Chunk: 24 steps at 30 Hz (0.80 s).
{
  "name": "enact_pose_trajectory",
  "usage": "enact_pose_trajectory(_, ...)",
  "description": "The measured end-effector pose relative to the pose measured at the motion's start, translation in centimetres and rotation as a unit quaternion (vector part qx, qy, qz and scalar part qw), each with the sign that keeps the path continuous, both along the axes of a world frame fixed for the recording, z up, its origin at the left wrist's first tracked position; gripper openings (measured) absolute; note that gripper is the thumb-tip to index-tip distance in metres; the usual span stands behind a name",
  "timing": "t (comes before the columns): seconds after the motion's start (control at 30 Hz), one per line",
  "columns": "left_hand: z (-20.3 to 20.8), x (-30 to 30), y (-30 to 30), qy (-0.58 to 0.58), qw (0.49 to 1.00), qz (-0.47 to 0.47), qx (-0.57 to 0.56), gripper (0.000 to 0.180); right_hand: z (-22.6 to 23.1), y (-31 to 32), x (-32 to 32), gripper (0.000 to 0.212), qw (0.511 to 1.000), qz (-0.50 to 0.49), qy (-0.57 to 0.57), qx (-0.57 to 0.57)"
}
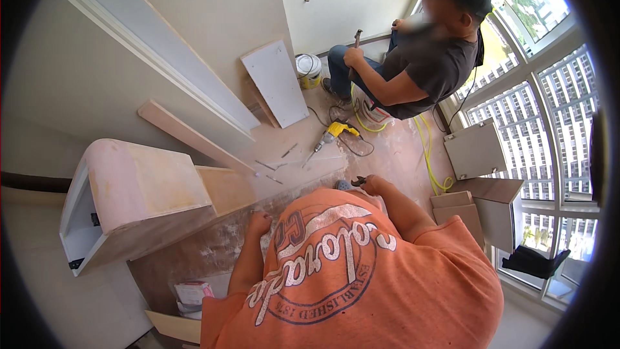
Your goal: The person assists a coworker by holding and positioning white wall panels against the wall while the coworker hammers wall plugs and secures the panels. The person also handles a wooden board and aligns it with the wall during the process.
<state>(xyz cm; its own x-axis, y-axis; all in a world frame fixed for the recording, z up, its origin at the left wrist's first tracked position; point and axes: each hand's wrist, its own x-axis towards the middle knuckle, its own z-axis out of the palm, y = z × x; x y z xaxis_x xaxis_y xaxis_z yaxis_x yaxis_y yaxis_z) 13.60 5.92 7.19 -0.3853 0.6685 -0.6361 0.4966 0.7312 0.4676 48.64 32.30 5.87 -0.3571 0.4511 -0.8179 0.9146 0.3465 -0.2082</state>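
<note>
My right hand [372, 185] is closed around pliers [358, 181], whose dark metal jaws point left; the handles are hidden in my palm. Below my chest on the left, my left hand [259, 222] is curled with the fingers together. Whatever it may hold is too small to make out. Ahead of both hands, a yellow corded drill [336, 131] lies on the dusty floor with its bit toward me. Several thin metal tools or bits [278, 165] lie to the drill's left.
A co-worker [420, 52] sits on a bucket [371, 115], holding a hammer [358, 39]. A curved cabinet piece [145, 187] stands left, beside a long board [194, 137]. White panels [278, 84] lean near a paint pail [309, 70]. Yellow cord [426, 155] and boxes [457, 210] lie right, by windows.
</note>
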Motion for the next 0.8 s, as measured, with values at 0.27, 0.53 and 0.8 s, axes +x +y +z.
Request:
enact_pose_trajectory(0.27,-6.7,-2.2,-6.3,-0.068,0.997,-0.022,-0.011,0.028,1.8,-4.1,3.2,0.029,0.991,-0.098,-0.086,-0.041)
enact_pose_trajectory(0.53,-6.1,-5.2,-3.0,-0.022,0.998,-0.014,-0.049,0.029,1.7,-6.7,3.6,0.027,0.974,0.214,0.007,0.070)
enact_pose_trajectory(0.8,-6.6,-3.9,-1.8,-0.025,0.999,0.022,0.012,0.027,3.7,-8.6,2.8,0.019,0.975,0.195,0.072,0.079)
